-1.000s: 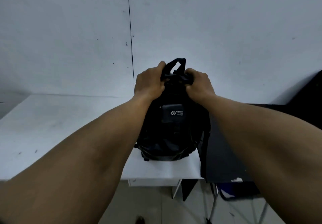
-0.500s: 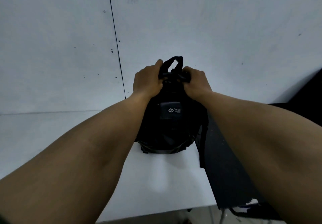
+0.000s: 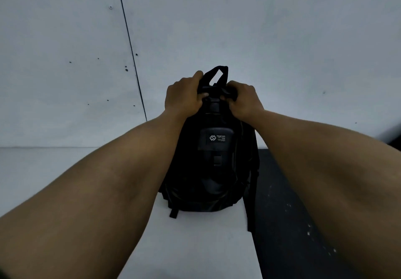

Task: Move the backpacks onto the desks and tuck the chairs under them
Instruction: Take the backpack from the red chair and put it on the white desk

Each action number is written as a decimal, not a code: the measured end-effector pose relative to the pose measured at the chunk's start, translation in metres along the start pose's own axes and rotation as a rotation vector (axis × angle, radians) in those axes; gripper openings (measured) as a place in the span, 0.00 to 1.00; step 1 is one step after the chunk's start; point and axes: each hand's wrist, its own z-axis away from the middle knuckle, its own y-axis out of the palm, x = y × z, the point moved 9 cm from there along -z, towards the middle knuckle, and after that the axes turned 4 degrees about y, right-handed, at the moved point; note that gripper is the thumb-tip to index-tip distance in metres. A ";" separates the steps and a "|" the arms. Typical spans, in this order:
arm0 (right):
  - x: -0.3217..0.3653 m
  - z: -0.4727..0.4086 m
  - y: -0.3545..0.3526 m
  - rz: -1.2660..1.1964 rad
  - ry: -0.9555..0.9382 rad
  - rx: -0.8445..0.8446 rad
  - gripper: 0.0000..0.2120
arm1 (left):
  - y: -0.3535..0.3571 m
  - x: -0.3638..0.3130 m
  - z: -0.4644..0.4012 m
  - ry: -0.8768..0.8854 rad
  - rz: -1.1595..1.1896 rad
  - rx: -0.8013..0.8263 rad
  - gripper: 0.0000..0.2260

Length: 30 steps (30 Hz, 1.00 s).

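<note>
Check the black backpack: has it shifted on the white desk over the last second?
Yes. The black backpack now stands farther from the white desk's near edge, closer to the wall.

I log: black backpack (image 3: pixel 210 170), white logo patch (image 3: pixel 216 138); white desk (image 3: pixel 191 246); adjoining black desk (image 3: pixel 286 224), white-flecked.

The scene is dim, with a cool bluish-grey cast and no glare. The black backpack (image 3: pixel 213 165) is underexposed; most of its detail sinks into shadow except the pale logo patch. Soft shadow lies on the white desk (image 3: pixel 195 246) beneath it. Wide-angle distortion swells both forearms toward the lower corners.
</note>
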 end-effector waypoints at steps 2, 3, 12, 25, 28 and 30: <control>-0.008 -0.020 0.011 -0.016 0.007 0.023 0.07 | 0.014 0.010 -0.013 -0.014 -0.003 0.005 0.14; -0.013 -0.030 0.017 -0.017 0.007 0.034 0.07 | 0.022 0.016 -0.019 -0.027 0.002 0.013 0.13; -0.048 -0.083 0.053 -0.015 0.056 0.064 0.07 | 0.074 0.048 -0.062 -0.090 -0.008 0.076 0.13; -0.061 -0.098 0.069 0.115 0.188 -0.026 0.12 | 0.094 0.055 -0.068 -0.196 -0.011 -0.026 0.21; -0.059 -0.095 0.066 0.099 0.206 -0.048 0.15 | 0.089 0.054 -0.064 -0.220 -0.121 -0.021 0.22; -0.055 -0.092 0.061 0.074 0.204 -0.072 0.19 | 0.079 0.056 -0.064 -0.245 -0.185 -0.018 0.22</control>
